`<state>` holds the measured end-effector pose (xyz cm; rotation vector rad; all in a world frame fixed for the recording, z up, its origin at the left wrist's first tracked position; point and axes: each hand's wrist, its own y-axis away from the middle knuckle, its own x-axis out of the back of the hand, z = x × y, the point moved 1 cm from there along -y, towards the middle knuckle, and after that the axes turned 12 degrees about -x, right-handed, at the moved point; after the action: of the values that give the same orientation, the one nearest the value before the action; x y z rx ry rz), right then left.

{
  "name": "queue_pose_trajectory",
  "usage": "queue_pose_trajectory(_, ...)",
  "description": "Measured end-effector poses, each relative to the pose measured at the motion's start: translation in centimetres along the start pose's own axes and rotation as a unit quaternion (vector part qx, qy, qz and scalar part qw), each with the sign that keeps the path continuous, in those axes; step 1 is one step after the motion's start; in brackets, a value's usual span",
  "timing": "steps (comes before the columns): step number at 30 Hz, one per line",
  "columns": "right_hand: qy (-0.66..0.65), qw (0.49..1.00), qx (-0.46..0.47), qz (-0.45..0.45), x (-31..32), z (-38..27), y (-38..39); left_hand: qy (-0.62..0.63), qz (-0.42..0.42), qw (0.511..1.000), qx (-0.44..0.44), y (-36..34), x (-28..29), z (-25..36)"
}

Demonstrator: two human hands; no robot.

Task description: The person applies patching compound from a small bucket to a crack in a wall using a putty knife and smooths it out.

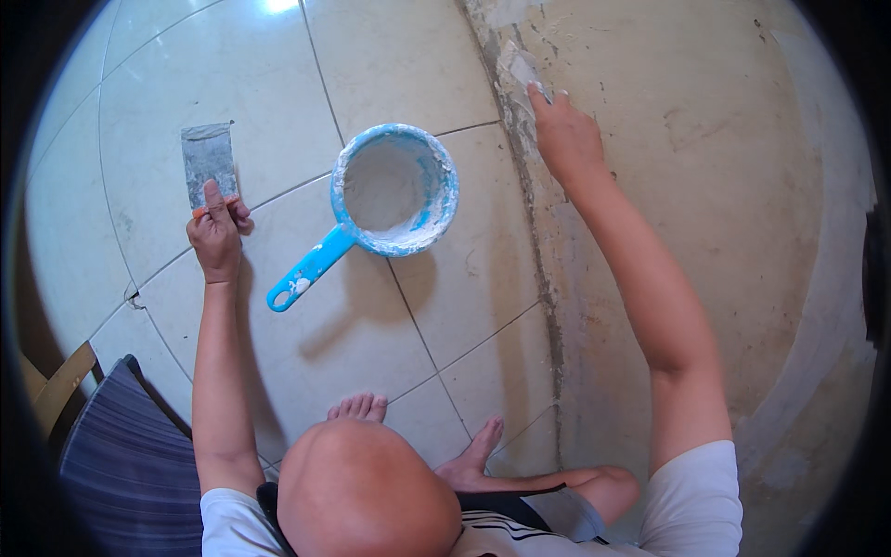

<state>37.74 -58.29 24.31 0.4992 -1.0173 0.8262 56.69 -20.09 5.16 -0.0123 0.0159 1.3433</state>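
As left grip (216,243) holds scraper (208,156) — rectangular, smeared

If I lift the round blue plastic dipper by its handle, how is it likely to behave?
The round blue plastic dipper seems fairly stiff, since its long blue handle runs straight. It may be heavy for its size, as pale paste appears to lie inside. It could also tip when lifted, because the handle juts from one side only.
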Motion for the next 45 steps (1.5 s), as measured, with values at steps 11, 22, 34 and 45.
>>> queue_pose_trajectory(11,0.072,0.982,-0.061,-0.164,2.7,0.7,7.1,-0.028,0.002,1.0,-0.004,0.1,0.9,0.4)
queue_pose_trajectory(22,0.01,0.986,-0.092,-0.138,-1.5,1.9,6.7,-0.018,0.005,1.0,-0.003,0.3,0.3,0.6)
queue_pose_trajectory(34,-0.046,0.986,-0.115,-0.115,-4.6,-0.3,6.1,-0.027,-0.011,0.999,-0.02,0.0,-0.3,0.0)
queue_pose_trajectory(45,-0.125,0.975,-0.151,-0.108,-3.3,2.6,16.4,-0.045,-0.021,0.999,-0.019,-0.1,0.3,0.0)
